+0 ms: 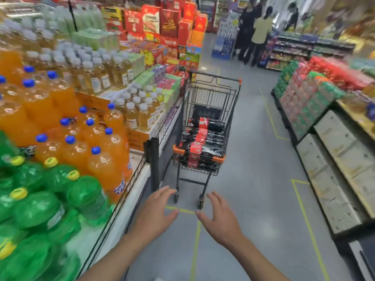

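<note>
Grey floor (253, 199) shows under both hands and there's nothing in either grip. My left hand (157, 211) is wide open, fingers spread and thumb out. My right hand (220, 218) mirrors it, palm turned inward, with a gap between the two. Both are stretched forward and touch nothing.

Just ahead stands the shopping cart (211, 94), wire basket, wheels on the floor, its orange handle bar (218, 159) facing me and clear of my fingers. Shrink-wrapped cola bottles (205, 138) with red labels lie in the basket.

On my left, tight beside the cart, a fenced display holds orange soda bottles (101, 159) with blue caps and green bottles (40, 207) with yellow caps. Stacked drink cases (304, 98) line the right side, and a yellow floor line (195, 250) runs between my arms.
</note>
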A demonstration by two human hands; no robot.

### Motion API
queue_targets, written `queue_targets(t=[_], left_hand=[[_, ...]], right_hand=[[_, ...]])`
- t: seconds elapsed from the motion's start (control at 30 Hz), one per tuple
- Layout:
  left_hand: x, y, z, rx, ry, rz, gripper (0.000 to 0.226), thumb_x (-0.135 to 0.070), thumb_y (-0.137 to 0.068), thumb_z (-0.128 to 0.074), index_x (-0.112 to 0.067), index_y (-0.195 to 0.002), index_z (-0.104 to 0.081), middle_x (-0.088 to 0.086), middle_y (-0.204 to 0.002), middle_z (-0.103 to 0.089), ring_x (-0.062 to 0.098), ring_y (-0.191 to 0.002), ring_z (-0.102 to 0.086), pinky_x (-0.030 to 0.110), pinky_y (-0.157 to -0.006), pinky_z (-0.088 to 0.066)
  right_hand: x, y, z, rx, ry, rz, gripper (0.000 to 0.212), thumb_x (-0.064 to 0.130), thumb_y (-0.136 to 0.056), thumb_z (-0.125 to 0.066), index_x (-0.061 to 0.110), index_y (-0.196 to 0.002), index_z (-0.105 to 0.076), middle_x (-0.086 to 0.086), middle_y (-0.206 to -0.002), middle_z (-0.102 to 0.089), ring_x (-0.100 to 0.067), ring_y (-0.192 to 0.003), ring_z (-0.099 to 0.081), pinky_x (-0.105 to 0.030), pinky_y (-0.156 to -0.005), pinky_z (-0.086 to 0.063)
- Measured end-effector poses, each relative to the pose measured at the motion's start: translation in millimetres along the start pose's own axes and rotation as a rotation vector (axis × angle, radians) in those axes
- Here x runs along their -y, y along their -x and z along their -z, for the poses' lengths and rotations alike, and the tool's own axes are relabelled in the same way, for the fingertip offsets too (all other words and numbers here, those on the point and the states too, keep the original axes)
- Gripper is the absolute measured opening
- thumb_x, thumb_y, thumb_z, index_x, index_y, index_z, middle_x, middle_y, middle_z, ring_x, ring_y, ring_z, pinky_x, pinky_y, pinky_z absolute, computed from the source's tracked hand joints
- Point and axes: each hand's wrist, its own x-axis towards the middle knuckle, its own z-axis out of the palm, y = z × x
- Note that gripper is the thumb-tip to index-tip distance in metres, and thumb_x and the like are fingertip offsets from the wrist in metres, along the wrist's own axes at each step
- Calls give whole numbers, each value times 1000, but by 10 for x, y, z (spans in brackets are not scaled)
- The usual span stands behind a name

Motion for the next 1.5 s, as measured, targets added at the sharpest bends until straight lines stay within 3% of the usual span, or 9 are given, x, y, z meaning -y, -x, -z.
queue_targets(t=[0.27,0.4,0.53,0.63,0.83,1.17,1.33,1.43,1.5], left_hand=[[-71,-1529,-5,65,11,-48,60,-47,-96,-67,-38,-151,-44,-12,-163,-36,15,-150,-35,36,-121,-33],[-182,-2211,-72,83,-12,-85,61,-49,-96,-65,-37,-152,-43,-12,-164,-35,12,-151,-33,38,-123,-31],[-330,-2870,-186,75,-26,-82,59,-43,-97,-66,-33,-151,-45,-10,-162,-37,13,-149,-34,32,-120,-30],[-419,-3326,-312,82,-32,-58,58,-43,-98,-65,-35,-151,-44,-12,-161,-38,12,-150,-33,33,-119,-31],[-453,-4125,-553,108,13,148,63,-48,-97,-65,-34,-154,-39,-13,-160,-38,14,-148,-36,49,-117,-39],[89,-5116,-920,92,302,611,65,-41,-97,-68,-19,-153,-43,1,-147,-50,23,-130,-56,37,-108,-46],[409,-5616,-1067,28,540,888,24,-32,-101,-63,-19,-120,-59,-2,-117,-59,19,-112,-57,26,-93,-41],[523,-5844,-1165,-65,631,1024,26,-32,-93,-64,-13,-111,-65,1,-112,-63,22,-116,-60,28,-90,-44],[611,-5908,-1281,-131,734,1128,25,-24,-90,-63,-8,-109,-70,4,-95,-70,22,-92,-67,28,-77,-51]], right_hand=[[-168,-1235,382,-26,40,-63,71,58,-98,-51,23,-157,-32,3,-164,-28,-17,-152,-24,-35,-123,-21],[-366,-1821,543,-44,7,-79,86,72,-85,-37,23,-156,-35,3,-163,-31,-17,-151,-26,-38,-124,-24],[-723,-2452,676,-34,21,-51,70,59,-95,-53,27,-155,-36,7,-160,-33,-15,-149,-29,-35,-122,-23],[-971,-2948,810,-13,30,-19,71,64,-93,-49,27,-153,-38,7,-159,-35,-15,-149,-30,-35,-121,-24],[-1379,-3983,1068,63,67,28,70,57,-97,-55,23,-155,-36,4,-163,-31,-18,-150,-29,-37,-119,-26],[-1514,-5426,884,248,138,155,75,60,-96,-52,22,-158,-33,2,-163,-31,-19,-151,-27,-36,-124,-22],[-1481,-5975,725,363,194,217,76,61,-96,-50,22,-159,-31,1,-164,-30,-20,-151,-26,-36,-124,-22],[-1491,-6252,645,419,212,255,79,66,-95,-45,21,-158,-31,1,-164,-30,-19,-150,-27,-37,-124,-23],[-1517,-6424,573,446,204,256,85,73,-89,-38,22,-157,-33,2,-161,-34,-19,-147,-32,-38,-122,-29]])
